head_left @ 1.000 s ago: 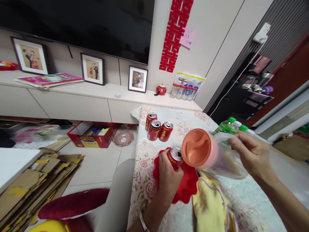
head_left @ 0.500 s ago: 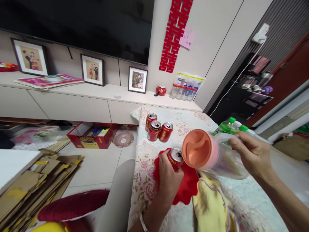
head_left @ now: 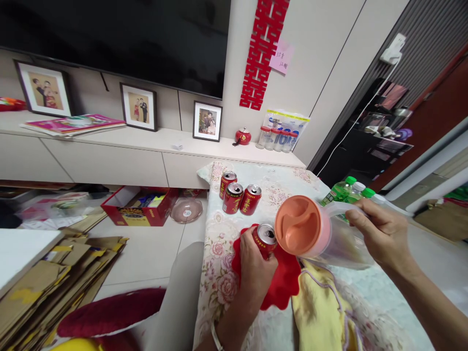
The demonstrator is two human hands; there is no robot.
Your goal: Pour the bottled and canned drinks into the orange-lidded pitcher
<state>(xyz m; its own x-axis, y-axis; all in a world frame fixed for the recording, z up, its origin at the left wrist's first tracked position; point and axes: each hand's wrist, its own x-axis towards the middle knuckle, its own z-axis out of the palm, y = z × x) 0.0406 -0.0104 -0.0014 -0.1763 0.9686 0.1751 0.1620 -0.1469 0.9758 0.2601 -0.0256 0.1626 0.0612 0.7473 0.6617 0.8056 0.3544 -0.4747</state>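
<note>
My left hand is wrapped round an opened red can above a red scalloped mat. In my right hand is the handle of a clear pitcher with an orange lid. The pitcher is tilted on its side, its lid turned toward the can and close to the can's rim. Some darker liquid shows inside it. Three more opened red cans stand together on the flowered tablecloth. A yellow cloth lies below the pitcher.
Green-capped bottles stand at the table's right edge. Behind the table, a ledge holds picture frames, a red pot and glass jars. On the floor at the left are a red box and flattened cardboard.
</note>
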